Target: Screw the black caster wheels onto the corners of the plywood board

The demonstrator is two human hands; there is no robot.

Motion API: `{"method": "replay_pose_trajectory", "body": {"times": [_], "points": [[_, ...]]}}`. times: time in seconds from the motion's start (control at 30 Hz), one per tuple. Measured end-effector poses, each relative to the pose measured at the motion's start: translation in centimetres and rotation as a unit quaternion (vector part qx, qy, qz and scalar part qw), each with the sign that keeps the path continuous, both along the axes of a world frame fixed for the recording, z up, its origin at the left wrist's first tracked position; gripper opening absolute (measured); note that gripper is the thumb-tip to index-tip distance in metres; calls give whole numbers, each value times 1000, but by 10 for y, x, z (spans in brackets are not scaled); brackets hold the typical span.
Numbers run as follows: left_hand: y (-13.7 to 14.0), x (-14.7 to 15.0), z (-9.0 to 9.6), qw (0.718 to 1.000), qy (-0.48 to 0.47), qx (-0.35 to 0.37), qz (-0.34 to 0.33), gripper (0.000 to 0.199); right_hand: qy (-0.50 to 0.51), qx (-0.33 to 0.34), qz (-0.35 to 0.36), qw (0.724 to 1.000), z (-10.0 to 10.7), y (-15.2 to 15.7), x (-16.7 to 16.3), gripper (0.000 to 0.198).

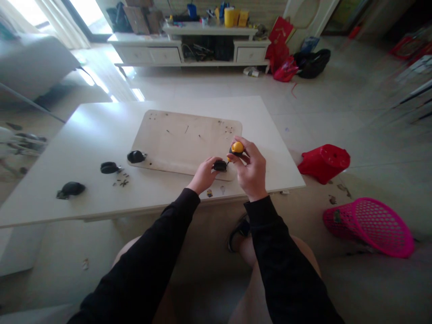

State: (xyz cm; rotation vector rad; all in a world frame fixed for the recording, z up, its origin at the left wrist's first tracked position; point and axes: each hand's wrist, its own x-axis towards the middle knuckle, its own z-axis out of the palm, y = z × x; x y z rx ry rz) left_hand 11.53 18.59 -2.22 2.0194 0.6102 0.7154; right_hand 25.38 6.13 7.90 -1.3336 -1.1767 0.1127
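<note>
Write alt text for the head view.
The left hand holds a black caster at one corner of a beige board; the right hand grips a yellow-handled screwdriver. Two more casters and small parts lie on the white table.

Beige board (178,150), rounded corners, lies flat along the near edge of the surface (280,173). Black caster (220,166) at board's near right corner. Yellow-and-black screwdriver (236,148), handle up, shaft slanting down beside caster.
</note>
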Motion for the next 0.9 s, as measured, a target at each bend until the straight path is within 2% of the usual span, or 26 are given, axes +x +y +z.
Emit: {"method": "replay_pose_trajectory", "body": {"times": [0.2, 0.43, 0.53, 0.73, 0.9], "points": [[-1, 0, -2, 1000, -15, 6, 14, 51, -5, -27, 4, 1000, 5, 3, -2, 41], [-3, -7, 14, 998, 1, 56, 16, 43, 2, -37, 15, 999, 4, 2, 0, 41], [-4, -9, 20, 997, 7, 77, 11, 40, -2, -35, -2, 999, 3, 2, 1, 38], [-2, -10, 30, 994, 48, 93, 11, 39, -81, -6, -16, 997, 5, 2, 2, 29], [-1, -10, 30, 994, 61, 85, 11, 39, -110, 15, -16, 994, 8, -5, 4, 37]]}}
